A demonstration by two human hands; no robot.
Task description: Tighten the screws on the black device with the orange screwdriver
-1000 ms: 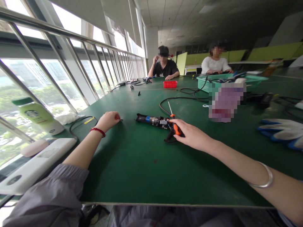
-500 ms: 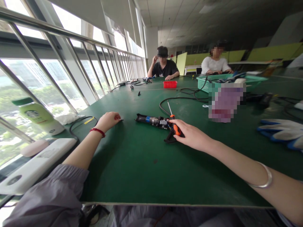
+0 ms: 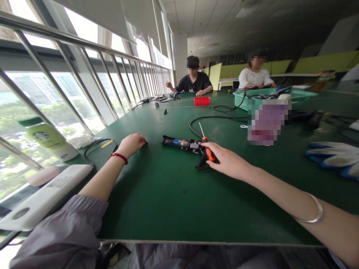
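My left hand [image 3: 132, 145] is closed in a pinch on a small dark piece [image 3: 145, 142], held at or just above the green table; its kind is too small to tell. My right hand [image 3: 227, 158] is closed around the orange and black handle of a screwdriver [image 3: 205, 139], its thin shaft pointing up and away. Between my hands lies an opened handheld power tool [image 3: 182, 144] with a black casing, a blue band, grey inner parts and loose wires. Part of its near end is hidden by my right hand and the screwdriver handle.
Left stand a green-capped bottle [image 3: 49, 138] and a white power bank [image 3: 53, 196] by the railing [image 3: 103, 74]. A red tray [image 3: 202, 101], a teal basket [image 3: 304, 95], cables and work gloves [image 3: 333, 155] lie farther off. Two people [image 3: 195, 80] sit across the table.
My left hand has shifted slightly to the right with the small dark piece. My right hand keeps its hold on the screwdriver. One person across the table has lowered a raised hand.
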